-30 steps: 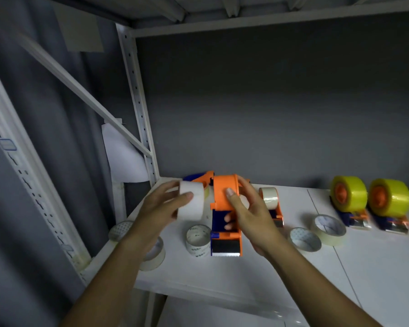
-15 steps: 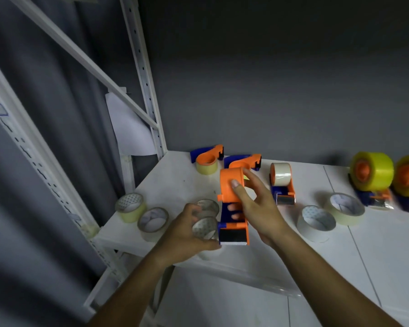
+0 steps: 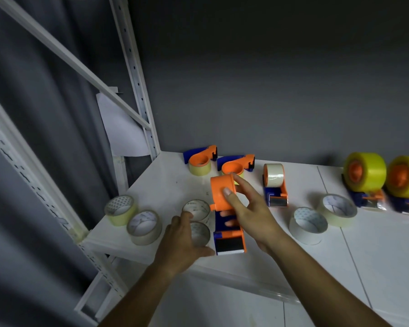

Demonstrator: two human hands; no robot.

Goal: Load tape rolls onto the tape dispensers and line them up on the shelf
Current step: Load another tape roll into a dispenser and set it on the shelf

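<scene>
Holding the empty dispenser point(image 3: 226, 208) firmly, right hand point(image 3: 250, 213) wraps its hub; left hand point(image 3: 182, 244) clasps a clear roll point(image 3: 198, 233); lift roll straight, align w/ hub.

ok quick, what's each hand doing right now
left hand: fingers curled round a clear tape roll on the shelf
right hand: holding the orange tape dispenser
</scene>
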